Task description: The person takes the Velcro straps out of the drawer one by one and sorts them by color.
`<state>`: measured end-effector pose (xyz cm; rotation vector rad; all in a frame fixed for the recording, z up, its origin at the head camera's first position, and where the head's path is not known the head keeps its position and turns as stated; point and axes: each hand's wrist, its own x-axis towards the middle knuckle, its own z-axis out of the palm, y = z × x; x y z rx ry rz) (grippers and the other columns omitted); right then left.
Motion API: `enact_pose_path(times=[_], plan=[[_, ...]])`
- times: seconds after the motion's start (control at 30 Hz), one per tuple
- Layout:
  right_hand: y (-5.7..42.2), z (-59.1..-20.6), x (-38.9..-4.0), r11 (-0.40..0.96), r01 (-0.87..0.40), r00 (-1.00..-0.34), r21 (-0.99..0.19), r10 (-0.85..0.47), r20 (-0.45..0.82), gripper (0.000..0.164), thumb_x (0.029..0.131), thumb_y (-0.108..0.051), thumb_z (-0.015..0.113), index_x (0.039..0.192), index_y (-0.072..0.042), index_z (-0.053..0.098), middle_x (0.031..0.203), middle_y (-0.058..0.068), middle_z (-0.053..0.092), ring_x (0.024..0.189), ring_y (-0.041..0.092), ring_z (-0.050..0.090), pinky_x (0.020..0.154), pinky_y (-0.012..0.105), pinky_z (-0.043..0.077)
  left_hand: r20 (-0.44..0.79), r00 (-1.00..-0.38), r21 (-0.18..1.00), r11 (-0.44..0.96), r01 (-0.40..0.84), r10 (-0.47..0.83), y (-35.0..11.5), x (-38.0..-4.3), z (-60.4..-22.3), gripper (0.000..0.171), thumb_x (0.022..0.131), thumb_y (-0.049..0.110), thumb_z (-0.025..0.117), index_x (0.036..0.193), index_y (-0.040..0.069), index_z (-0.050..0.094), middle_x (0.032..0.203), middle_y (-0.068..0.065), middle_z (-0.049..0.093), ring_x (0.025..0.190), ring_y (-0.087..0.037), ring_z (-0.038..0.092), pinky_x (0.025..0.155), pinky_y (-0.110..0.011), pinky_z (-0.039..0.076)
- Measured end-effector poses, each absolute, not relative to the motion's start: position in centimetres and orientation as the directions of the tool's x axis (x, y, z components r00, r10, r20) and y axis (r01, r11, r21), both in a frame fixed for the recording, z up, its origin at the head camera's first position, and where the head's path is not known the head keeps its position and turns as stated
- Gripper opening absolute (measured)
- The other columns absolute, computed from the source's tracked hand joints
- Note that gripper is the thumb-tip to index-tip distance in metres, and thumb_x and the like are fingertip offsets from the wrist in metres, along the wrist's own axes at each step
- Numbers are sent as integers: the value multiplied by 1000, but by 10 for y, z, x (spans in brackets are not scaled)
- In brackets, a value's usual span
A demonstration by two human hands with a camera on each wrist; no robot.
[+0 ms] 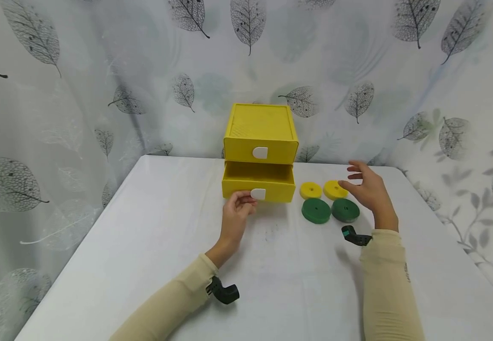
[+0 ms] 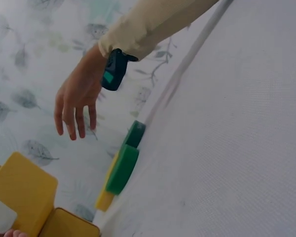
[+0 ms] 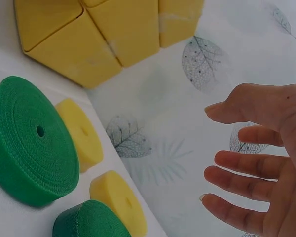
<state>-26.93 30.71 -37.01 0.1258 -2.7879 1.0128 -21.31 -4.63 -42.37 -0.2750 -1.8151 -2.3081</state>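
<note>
A yellow two-drawer box (image 1: pixel 262 121) stands at the back of the table. Its lower drawer (image 1: pixel 278 192) is pulled out, and its inside shows no contents. My left hand (image 1: pixel 234 218) holds the drawer's white handle (image 1: pixel 258 193) at its left edge with curled fingers. To the right lie two green tape rolls (image 1: pixel 316 210) and two yellow tape rolls (image 1: pixel 310 190), flat on the table. Above the rolls my right hand (image 1: pixel 370 189) hovers with fingers spread and nothing in them; the right wrist view shows this hand (image 3: pixel 266 163) apart from the green roll (image 3: pixel 34 140).
The upper drawer (image 1: pixel 242 150) is closed and has its own white handle (image 1: pixel 260 152). A white cloth covers the table (image 1: pixel 272 284). Behind it hangs a leaf-patterned curtain (image 1: pixel 144 66). A dark wrist camera (image 1: pixel 225 292) sits on the left sleeve, another (image 1: pixel 355 237) on the right.
</note>
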Motion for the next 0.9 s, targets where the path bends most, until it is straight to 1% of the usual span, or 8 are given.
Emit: enact_pose_path(times=[0.17, 0.3, 0.37, 0.53, 0.57, 0.73, 0.8, 0.9], plan=[[302, -365, -267, 759, -159, -976, -631, -25, 216, 76, 100, -24, 71, 161, -4, 30, 152, 26, 46, 132, 48, 49, 103, 66, 44, 257, -965, 940, -220, 260, -41, -44, -223, -423, 31, 94, -6, 51, 124, -11, 57, 114, -31, 62, 94, -21, 65, 82, -31, 55], [297, -361, -265, 751, -187, -971, -633, -42, 237, 76, 100, -24, 72, 161, -4, 31, 152, 26, 47, 131, 47, 50, 102, 64, 45, 244, -969, 945, -214, 247, -41, -43, -231, -423, 31, 95, -6, 52, 125, -10, 57, 114, -30, 63, 97, -27, 65, 85, -37, 55], [294, -359, -264, 745, -199, -968, -637, -49, 245, 76, 99, -23, 72, 161, -4, 31, 152, 26, 46, 131, 47, 50, 102, 64, 46, 236, -971, 947, -216, 239, -42, -43, -235, -423, 30, 95, -7, 51, 124, -10, 57, 115, -30, 63, 98, -28, 65, 84, -35, 55], [285, -353, -263, 741, -232, -961, -630, -74, 267, 74, 99, -19, 73, 160, -3, 33, 151, 26, 47, 131, 46, 51, 103, 62, 46, 220, -974, 945, -234, 228, -61, -42, -247, -424, 28, 97, -5, 52, 123, -11, 58, 113, -30, 62, 97, -31, 65, 79, -25, 53], [284, -352, -263, 740, -241, -959, -628, -80, 273, 74, 99, -19, 73, 160, -3, 34, 151, 26, 47, 131, 45, 51, 103, 62, 46, 216, -974, 945, -239, 225, -64, -42, -250, -424, 27, 97, -5, 52, 124, -11, 58, 113, -30, 62, 99, -34, 64, 79, -25, 53], [273, -345, -260, 743, -278, -946, -609, -101, 309, 72, 98, -16, 73, 158, -2, 37, 149, 27, 49, 130, 44, 52, 103, 62, 46, 209, -976, 943, -253, 216, -55, -42, -259, -424, 27, 99, -6, 53, 125, -10, 57, 113, -28, 62, 108, -47, 60, 80, -26, 54], [268, -342, -259, 741, -299, -938, -602, -112, 328, 71, 97, -15, 74, 157, -1, 39, 148, 26, 50, 130, 44, 52, 103, 61, 46, 214, -976, 945, -245, 217, -42, -42, -261, -423, 28, 99, -5, 53, 126, -9, 57, 114, -28, 62, 110, -48, 59, 81, -27, 54], [262, -338, -257, 730, -337, -924, -594, -134, 359, 69, 96, -13, 75, 155, -1, 41, 146, 25, 52, 129, 43, 53, 102, 61, 47, 223, -975, 948, -227, 222, -24, -44, -264, -423, 30, 99, -4, 53, 128, -8, 58, 117, -29, 62, 110, -45, 59, 82, -28, 54]])
